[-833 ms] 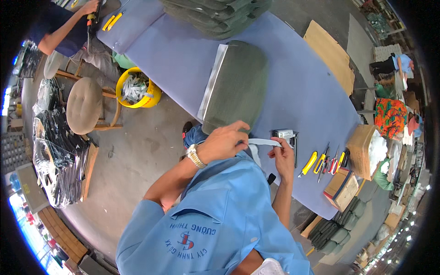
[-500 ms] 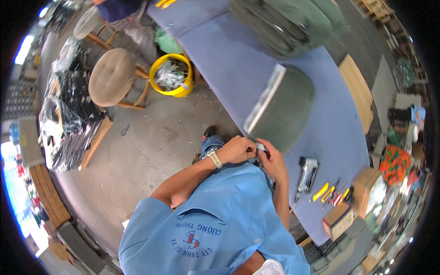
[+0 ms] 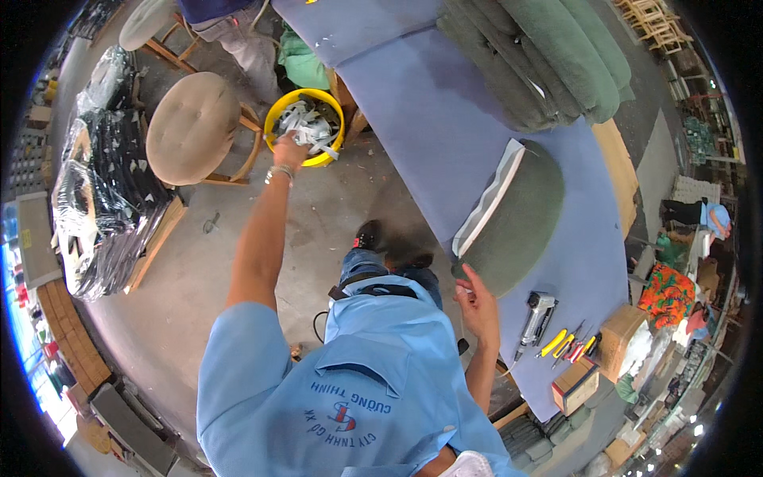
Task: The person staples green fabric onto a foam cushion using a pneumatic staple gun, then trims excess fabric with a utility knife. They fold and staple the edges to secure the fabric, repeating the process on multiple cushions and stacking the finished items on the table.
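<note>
Fingers of the right hand point(image 3: 479, 306) are half curled and parted, the index reaching out to the near corner of a dark green upholstered pad point(image 3: 528, 222); nothing shows in their grasp, and whether the fingertip actually touches the fabric is hard to tell. Left-hand point(image 3: 291, 151) fingers point down at the near rim of a yellow bucket point(image 3: 340, 131), over a heap of pale cut strips point(image 3: 308, 123); how far they are spread, and whether they have hold of a strip, cannot be made out. A metal-banded wristwatch point(image 3: 280, 170) circles that wrist.

The pad lies flat on a blue-grey worktable point(image 3: 421, 103), a white strip point(image 3: 491, 199) running along its left edge. Beyond it rises a pile of similar dark green pads point(image 3: 548, 63). To the right of the right hand lies a staple gun point(image 3: 533, 319), then a yellow-handled cutter point(image 3: 551, 343) and other hand tools, with a cardboard carton point(image 3: 622, 342) and a smaller box point(image 3: 575, 387) near them. Left of the bucket stands a chair with a round, buttoned beige seat point(image 3: 193, 127); farther left is a plastic-wrapped stack point(image 3: 103, 207). Behind the bucket show a co-worker's grey trousers point(image 3: 242, 56).
</note>
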The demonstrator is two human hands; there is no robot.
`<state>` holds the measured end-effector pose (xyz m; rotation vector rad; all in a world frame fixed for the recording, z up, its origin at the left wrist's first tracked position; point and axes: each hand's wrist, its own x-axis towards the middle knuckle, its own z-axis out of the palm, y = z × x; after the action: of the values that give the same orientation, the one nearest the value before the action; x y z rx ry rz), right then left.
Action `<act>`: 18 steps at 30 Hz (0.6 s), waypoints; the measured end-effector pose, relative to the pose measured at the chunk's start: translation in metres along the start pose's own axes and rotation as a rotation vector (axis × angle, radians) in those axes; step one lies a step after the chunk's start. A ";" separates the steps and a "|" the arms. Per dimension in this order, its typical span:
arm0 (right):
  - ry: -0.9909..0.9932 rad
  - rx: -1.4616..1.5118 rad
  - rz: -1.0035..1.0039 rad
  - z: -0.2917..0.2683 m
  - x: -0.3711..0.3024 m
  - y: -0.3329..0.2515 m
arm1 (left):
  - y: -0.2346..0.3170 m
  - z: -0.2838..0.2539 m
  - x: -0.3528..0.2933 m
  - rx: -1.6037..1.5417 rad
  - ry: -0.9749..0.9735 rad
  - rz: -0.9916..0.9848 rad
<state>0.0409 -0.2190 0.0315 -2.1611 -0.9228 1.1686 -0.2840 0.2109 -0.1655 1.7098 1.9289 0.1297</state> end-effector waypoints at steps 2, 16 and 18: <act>0.026 0.047 0.038 0.003 -0.011 0.003 | -0.013 0.005 0.023 -0.050 -0.087 -0.040; 0.370 0.045 0.267 -0.053 -0.082 0.134 | 0.064 0.183 -0.240 -0.601 -1.046 0.003; 0.455 0.109 0.286 -0.067 -0.090 0.176 | 0.086 0.166 -0.230 -0.548 -0.927 0.056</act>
<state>0.1194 -0.4079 -0.0123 -2.3765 -0.3559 0.7681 -0.1228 -0.0364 -0.1914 1.1374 1.0271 -0.0988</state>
